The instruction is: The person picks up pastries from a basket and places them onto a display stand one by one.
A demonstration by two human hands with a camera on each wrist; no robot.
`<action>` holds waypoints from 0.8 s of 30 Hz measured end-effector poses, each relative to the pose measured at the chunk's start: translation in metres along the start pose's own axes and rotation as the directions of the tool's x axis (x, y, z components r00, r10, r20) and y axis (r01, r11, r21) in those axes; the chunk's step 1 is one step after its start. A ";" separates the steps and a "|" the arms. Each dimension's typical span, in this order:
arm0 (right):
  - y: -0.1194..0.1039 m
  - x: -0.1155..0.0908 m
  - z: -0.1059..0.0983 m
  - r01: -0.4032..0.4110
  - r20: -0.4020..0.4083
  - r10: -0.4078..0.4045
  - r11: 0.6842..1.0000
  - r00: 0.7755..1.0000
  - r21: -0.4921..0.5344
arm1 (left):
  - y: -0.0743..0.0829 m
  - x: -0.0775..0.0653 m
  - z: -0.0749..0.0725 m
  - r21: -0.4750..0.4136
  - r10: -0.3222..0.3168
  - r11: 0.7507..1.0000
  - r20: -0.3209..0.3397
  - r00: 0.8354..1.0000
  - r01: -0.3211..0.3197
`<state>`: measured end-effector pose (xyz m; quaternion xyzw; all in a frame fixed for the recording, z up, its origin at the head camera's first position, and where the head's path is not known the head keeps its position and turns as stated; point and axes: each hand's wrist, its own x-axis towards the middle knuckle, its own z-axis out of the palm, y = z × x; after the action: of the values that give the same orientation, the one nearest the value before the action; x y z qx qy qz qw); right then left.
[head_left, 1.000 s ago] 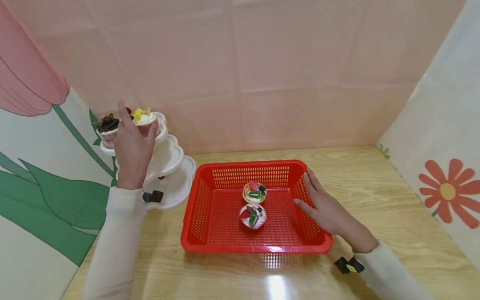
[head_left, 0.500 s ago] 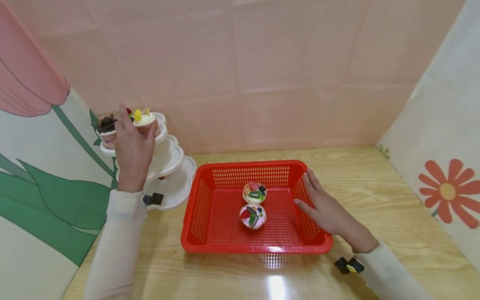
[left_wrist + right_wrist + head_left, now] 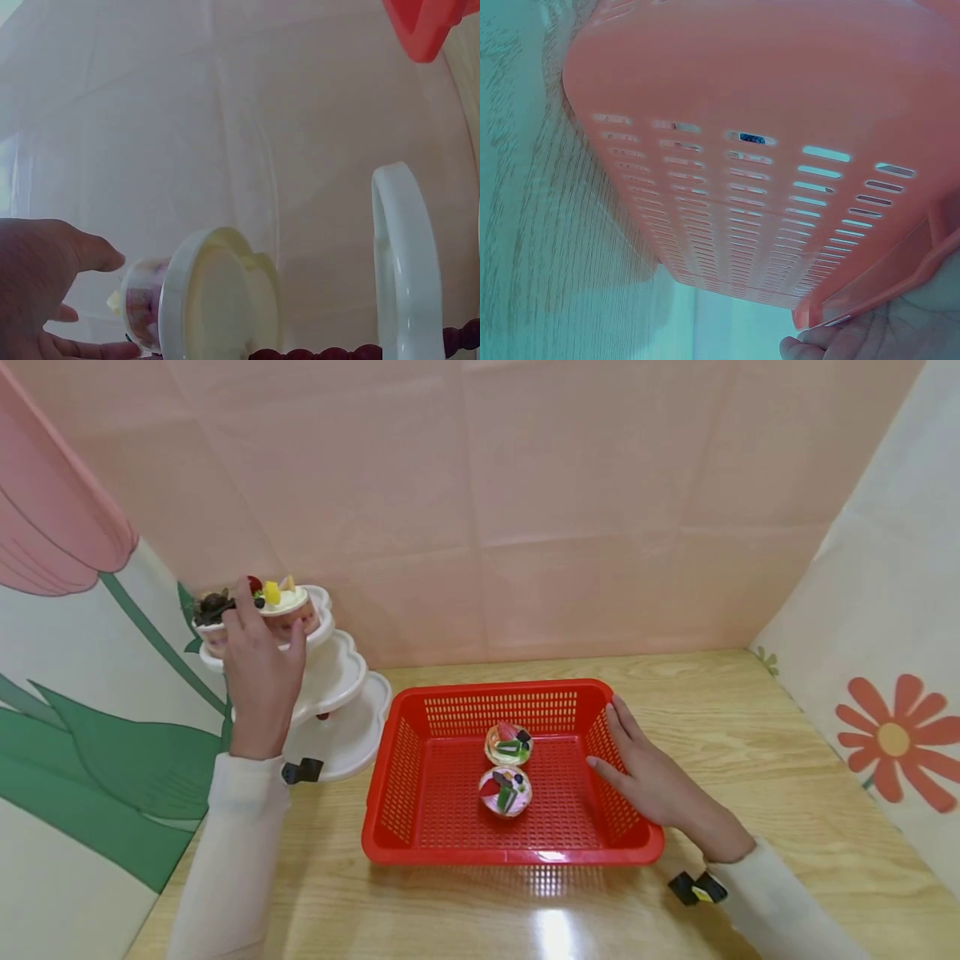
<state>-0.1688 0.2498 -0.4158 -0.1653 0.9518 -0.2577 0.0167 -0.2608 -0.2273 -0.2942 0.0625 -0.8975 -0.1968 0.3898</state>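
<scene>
Left hand point(image 3: 261, 683) spread astride the fruit-topped cup point(image 3: 291, 604) on the top tier point(image 3: 327, 625) of the stand point(image 3: 354, 745), apparently for grasping; right hand point(image 3: 651, 785), fingers extended, against the red basket point(image 3: 517, 857), presumably steadying it.

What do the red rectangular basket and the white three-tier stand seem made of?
Red rectangular basket: likely plastic, glossy; regular slots and a bright rim highlight. White three-tier stand: smooth, slightly shiny, rounded edges; probably plastic, glazed ceramic possible.
</scene>
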 end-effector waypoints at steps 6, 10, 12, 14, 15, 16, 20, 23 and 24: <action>-0.001 0.001 0.000 0.001 0.003 -0.001 1.000 1.000 0.004 | -0.001 -0.015 -0.002 0.017 0.132 0.991 -0.079 0.988 -0.131; -0.001 0.001 0.000 -0.005 0.002 0.005 1.000 1.000 0.004 | 0.005 -0.023 -0.002 -0.078 0.210 0.973 -0.084 0.974 -0.216; -0.001 0.001 0.000 -0.009 0.001 0.009 1.000 1.000 0.004 | 0.010 -0.027 -0.001 -0.152 0.234 0.959 -0.058 0.971 -0.240; -0.001 0.001 0.000 -0.009 0.000 0.009 1.000 1.000 0.003 | 0.018 -0.031 -0.001 -0.233 0.257 0.939 -0.014 0.966 -0.254; -0.001 0.001 0.000 -0.009 0.001 0.009 1.000 1.000 0.004 | 0.022 -0.033 0.000 -0.271 0.271 0.927 0.013 0.962 -0.258; -0.001 0.001 0.000 -0.010 0.002 0.010 1.000 1.000 0.004 | 0.026 -0.035 0.001 -0.306 0.284 0.916 0.043 0.958 -0.258; -0.002 0.001 0.000 -0.014 0.006 0.014 1.000 1.000 0.005 | 0.040 -0.043 0.007 -0.418 0.341 0.874 0.163 0.926 -0.249; -0.001 0.001 0.001 -0.014 0.003 0.014 1.000 1.000 0.005 | 0.048 -0.050 0.013 -0.468 0.380 0.852 0.240 0.893 -0.237; -0.001 0.001 0.001 -0.014 0.003 0.014 1.000 1.000 0.005 | 0.050 -0.052 0.015 -0.482 0.393 0.845 0.265 0.881 -0.232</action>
<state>-0.1694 0.2484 -0.4161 -0.1589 0.9523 -0.2596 0.0202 -0.2339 -0.1630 -0.3188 -0.2122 -0.8830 -0.3336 0.2531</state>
